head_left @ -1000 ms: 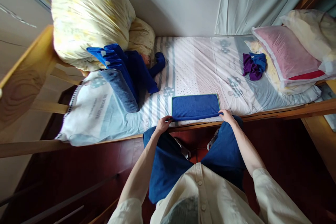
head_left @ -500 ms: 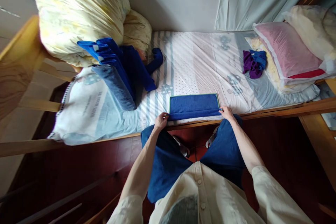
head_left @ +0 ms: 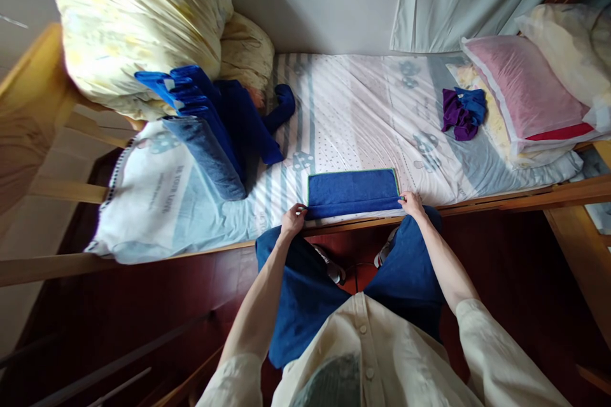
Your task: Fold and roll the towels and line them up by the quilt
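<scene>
So I've got my left fingers and right fingers pinching the near corners of the blue cloth, lower centre on the bed, probably to keep that folded edge straight.

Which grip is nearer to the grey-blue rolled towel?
Left. The left grip is right of the rolled towel, at the left end of the blue cloth; the right grip is farther, at its right end.

There are two hands, two shoes, one green-edged cloth.
</scene>
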Motion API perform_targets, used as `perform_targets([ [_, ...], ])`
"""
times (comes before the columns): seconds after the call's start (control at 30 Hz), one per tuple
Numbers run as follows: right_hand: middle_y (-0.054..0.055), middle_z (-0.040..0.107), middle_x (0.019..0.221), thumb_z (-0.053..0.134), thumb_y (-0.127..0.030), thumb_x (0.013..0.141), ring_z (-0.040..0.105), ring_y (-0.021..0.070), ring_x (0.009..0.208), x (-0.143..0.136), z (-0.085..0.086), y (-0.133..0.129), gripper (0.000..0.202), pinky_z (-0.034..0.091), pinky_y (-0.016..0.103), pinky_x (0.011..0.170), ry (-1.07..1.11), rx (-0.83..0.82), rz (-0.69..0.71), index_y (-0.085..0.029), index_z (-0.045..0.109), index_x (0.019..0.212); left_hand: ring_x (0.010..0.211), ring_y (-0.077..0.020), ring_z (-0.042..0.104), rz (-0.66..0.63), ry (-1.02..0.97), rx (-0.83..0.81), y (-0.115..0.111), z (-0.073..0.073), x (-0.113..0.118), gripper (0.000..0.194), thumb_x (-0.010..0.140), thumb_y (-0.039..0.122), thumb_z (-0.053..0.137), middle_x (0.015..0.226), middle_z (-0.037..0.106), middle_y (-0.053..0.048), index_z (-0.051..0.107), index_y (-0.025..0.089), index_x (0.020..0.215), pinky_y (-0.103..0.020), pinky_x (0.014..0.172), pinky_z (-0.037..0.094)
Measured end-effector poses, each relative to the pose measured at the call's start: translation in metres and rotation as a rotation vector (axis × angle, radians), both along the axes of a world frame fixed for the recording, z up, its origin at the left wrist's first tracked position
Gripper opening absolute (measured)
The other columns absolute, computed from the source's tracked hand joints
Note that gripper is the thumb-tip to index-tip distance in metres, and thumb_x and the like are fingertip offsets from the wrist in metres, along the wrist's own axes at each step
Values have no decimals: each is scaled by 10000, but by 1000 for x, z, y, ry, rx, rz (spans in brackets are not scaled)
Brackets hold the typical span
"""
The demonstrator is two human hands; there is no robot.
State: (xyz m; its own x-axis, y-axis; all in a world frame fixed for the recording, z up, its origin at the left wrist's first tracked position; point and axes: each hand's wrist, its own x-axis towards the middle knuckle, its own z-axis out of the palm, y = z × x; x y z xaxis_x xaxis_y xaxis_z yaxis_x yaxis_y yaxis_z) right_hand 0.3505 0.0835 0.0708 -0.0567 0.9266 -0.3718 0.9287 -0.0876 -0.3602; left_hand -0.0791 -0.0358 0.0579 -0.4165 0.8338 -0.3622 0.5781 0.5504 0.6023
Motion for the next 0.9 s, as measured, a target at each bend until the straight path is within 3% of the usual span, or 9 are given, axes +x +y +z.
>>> perform_targets([
  [0.6,73,776,972,623,-170,960,712,231,975,-4,-1,1,257,530,319,909,-6,15,-10,-203,756,1177,875,-243,728,10,38,21,0,-2,2,193,897,286,547,999,786,-101,679,196,1005,-318,828,528],
  [0.9,84,770,979,609,-169,963,706,247,992,-6,-6,0,239,538,334,917,-12,20,10,-200,740,1161,872,-227,734,-12,43,19,2,-11,2,204,904,277,521,942,773,-81,680,213,1015,-339,873,567],
])
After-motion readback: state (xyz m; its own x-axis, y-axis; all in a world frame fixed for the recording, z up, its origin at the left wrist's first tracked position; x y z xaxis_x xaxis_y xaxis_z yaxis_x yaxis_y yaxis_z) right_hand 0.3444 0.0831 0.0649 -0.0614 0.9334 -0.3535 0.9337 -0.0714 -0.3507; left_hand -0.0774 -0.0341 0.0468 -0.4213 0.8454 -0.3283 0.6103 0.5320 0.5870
